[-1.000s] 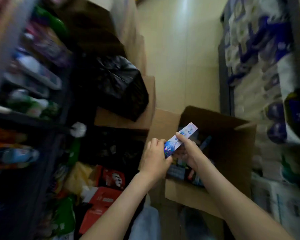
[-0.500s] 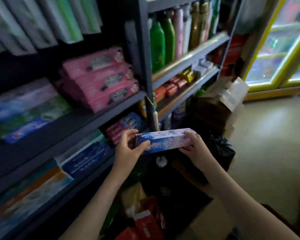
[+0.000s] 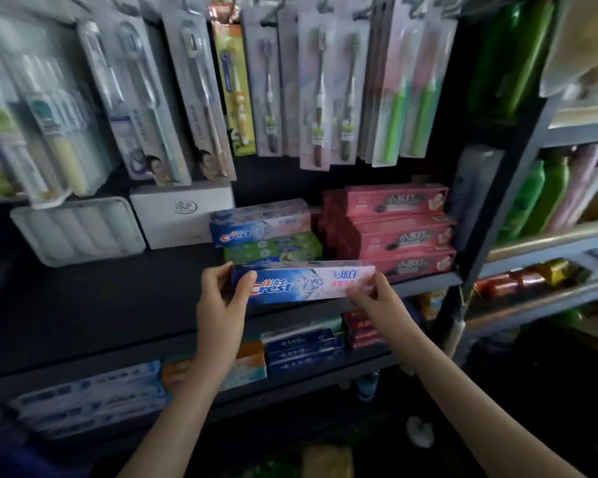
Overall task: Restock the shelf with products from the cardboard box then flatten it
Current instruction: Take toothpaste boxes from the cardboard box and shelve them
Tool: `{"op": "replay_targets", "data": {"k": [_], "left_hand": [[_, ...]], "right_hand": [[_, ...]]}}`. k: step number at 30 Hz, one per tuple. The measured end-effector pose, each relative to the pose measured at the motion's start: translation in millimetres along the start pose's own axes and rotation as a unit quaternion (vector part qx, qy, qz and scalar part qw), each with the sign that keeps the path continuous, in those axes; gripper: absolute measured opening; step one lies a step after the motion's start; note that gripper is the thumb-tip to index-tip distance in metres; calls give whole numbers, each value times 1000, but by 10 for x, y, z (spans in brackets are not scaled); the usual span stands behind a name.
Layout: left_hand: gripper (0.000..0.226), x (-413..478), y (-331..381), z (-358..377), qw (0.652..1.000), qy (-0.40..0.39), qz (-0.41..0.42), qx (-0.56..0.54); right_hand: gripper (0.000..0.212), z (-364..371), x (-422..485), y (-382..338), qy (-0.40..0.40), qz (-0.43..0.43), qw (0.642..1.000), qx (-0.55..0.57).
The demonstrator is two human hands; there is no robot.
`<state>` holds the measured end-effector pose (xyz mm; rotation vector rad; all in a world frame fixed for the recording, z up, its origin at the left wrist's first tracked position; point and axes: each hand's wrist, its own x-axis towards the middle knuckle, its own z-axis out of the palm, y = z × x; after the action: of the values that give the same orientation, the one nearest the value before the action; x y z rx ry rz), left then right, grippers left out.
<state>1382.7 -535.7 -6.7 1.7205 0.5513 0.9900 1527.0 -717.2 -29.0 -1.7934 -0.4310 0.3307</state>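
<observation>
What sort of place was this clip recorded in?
Probably a small shop's toiletries aisle: packaged toothbrushes hang above a dark shelf of stacked toothpaste boxes; left hand and right hand hold a Crest box.

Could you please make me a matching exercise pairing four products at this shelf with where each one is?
Things
1. held Crest toothpaste box
2. pink toothpaste boxes
3. toothbrush packs
4. green toothpaste box

Places
A. hanging above the shelf
B. gripped at its ends by the left hand and right hand
C. stacked at the shelf's right end
D. under the shelved Crest box

Pairs: 1-B, 2-C, 3-A, 4-D
</observation>
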Motion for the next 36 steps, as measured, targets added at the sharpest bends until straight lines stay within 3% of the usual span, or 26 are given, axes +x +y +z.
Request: {"op": "replay_targets", "data": {"k": [5,8,17,27,30,32,34,36], "left_hand": [[31,502,-145,-146,994,53,10,96],[40,850,-333,-107,989,67,-21,129],[45,1298,-679,139,984,47,-94,141],[40,1375,-870,198,986,19,-72,147],[53,1353,-863,192,986,42,-83,136],[59,1217,-722,249,982,97,-62,151],[54,918,-497,391,976,140,27,167],[47,466,-239,632,974,100,143,146]], "right_hand": [[16,220,477,-389,-25,-74,993,-91],[31,358,868,-515,-42,-85,988,-122],[54,698,1468,-418,-88,27,995,24],[56,735,1555,-229,-58,23,996,58],[57,721,1544,-219,-59,19,997,53],[62,681,1466,-198,-34,1,999,12],[65,579,1243,-168,1,-37,998,-49],[60,389,872,-81,13,-85,993,-85]]}}
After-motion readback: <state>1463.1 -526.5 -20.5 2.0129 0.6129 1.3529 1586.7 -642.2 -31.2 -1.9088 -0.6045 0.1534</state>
